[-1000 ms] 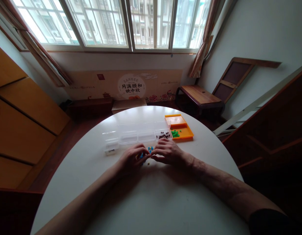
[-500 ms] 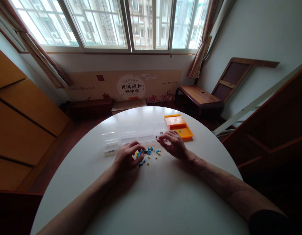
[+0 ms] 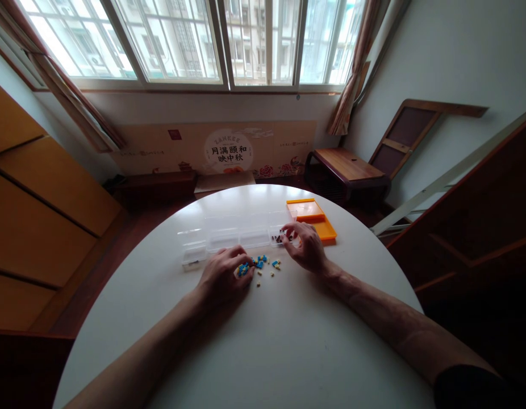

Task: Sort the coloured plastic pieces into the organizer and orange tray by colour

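My left hand (image 3: 229, 271) rests on the table at a pile of tiny blue and yellow building bricks (image 3: 242, 269). Its fingers curl round, thumb and fingertips close together; what they pinch, if anything, is hidden. My right hand (image 3: 308, 246) hangs over the end compartment of a clear plastic box (image 3: 224, 243), where small dark pieces (image 3: 276, 238) lie. Thumb and forefinger there are apart, with nothing visible held. Between the hands are scattered some blue bricks (image 3: 260, 262) and pale yellow bricks (image 3: 272, 274).
An orange tray (image 3: 329, 230) lies behind my right hand, partly covered by it. The clear box has its lid (image 3: 222, 220) folded back. All stand on a round white table (image 3: 263, 341); a wooden stool (image 3: 348, 166) is beyond its far right edge.
My right hand has moved slightly right and its fingers have spread over the dark pieces. My left hand has curled closer round the pile, hiding some bricks nearest me.
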Tool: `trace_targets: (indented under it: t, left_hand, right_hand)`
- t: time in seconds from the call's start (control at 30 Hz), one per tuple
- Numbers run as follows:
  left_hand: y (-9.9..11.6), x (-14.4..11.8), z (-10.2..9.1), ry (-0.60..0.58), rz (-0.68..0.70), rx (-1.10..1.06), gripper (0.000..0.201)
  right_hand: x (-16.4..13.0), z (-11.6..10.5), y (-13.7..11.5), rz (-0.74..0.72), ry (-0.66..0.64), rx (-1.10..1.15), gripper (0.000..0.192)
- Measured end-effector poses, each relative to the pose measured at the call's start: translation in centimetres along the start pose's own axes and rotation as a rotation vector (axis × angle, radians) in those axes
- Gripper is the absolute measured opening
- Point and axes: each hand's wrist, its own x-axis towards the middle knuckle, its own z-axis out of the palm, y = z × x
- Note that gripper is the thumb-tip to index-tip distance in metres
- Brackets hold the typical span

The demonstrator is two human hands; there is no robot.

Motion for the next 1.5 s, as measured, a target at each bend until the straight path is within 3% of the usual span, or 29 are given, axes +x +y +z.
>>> trace_targets:
  t: [0.27,0.67,1.1,1.3,1.5]
  left_hand:
    - [0.6,0.3,-0.6,-0.059,-0.070,-0.062,0.008]
    - [-0.3,0.3,-0.2,-0.062,-0.041,-0.217,0.016]
    - [-0.1,1.2,0.0,-0.023,-0.164,-0.609,0.026]
    - [1.3,1.2,0.1,-0.074,-0.231,-0.708,0.028]
    - [1.3,1.2,0.2,-0.053,-0.200,-0.713,0.027]
  right_hand:
    - [0.0,0.0,-0.2,-0.030,-0.009,0.012,0.012]
    - [0.0,-0.1,-0.3,-0.075,-0.004,0.026,0.012]
    - [-0.3,-0.1,-2.3,-0.580,-0.212,0.078,0.011]
    - [-0.2,0.1,-2.0,-0.634,-0.168,0.048,0.007]
    - [-0.2,0.0,-2.3,-0.647,-0.164,0.076,0.003]
